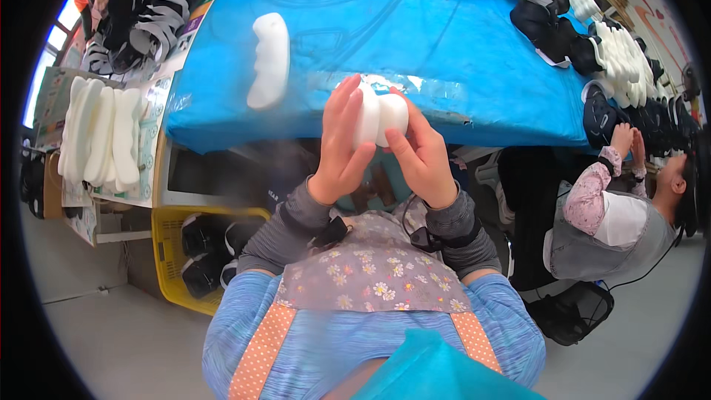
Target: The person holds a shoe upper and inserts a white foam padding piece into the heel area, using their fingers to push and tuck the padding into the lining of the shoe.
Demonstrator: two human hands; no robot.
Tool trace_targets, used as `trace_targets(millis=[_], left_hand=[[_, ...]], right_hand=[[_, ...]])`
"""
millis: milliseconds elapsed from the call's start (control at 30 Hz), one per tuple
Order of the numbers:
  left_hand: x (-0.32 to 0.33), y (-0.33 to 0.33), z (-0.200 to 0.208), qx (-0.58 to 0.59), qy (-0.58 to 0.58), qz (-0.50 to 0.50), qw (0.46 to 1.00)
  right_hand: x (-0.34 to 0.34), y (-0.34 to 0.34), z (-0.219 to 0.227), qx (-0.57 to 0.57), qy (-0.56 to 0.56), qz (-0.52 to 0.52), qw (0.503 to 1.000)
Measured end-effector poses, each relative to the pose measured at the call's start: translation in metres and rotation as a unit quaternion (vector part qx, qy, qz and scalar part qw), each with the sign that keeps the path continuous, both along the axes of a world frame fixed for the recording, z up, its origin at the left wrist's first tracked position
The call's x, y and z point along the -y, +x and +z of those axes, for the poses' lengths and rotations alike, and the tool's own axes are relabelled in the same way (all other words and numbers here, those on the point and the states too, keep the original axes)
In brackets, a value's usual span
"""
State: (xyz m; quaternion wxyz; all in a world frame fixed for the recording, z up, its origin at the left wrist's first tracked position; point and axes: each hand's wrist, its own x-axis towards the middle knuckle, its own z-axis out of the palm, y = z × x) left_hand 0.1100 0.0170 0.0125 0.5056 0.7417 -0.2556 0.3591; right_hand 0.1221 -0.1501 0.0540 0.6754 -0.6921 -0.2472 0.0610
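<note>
A white foam piece (391,117) is pressed between my two hands just above the near edge of the blue-covered table (326,37). It shows two rounded lobes; whether it is one folded pad or two pads together I cannot tell. My left hand (341,144) lies along its left side, fingers pointing up and thumb toward me. On the opposite side, my right hand (426,152) wraps it with the thumb in front. Another white foam pad (271,61), long with one wavy edge, lies on the table to the left.
Several white foam pads (104,133) are stacked on a side stand at left. Below it, a yellow crate (170,259) holds black items. Black-and-white padded items (152,15) pile up at far left. More black items (548,26) and white pads (622,59) line the right, where a co-worker (611,215) sits.
</note>
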Motion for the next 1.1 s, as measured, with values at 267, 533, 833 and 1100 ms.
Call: trace_targets(millis=[267, 533, 833, 1100], left_hand=[[0.008, -0.001, 0.000, 0.025, 0.025, 0.041, 0.999], [0.020, 0.000, -0.008, -0.004, 0.148, 0.085, 0.985], [-0.006, 0.052, -0.004, -0.128, 0.031, -0.113, 0.985], [-0.094, 0.110, -0.058, -0.177, 0.269, 0.209, 0.923]], right_hand=[[-0.004, -0.004, 0.000, 0.046, 0.016, 0.014, 0.999], [-0.003, 0.000, -0.005, 0.035, 0.022, -0.039, 0.998], [0.021, 0.059, -0.069, -0.124, 0.140, -0.091, 0.978], [0.057, 0.134, -0.059, -0.105, 0.102, -0.040, 0.988]])
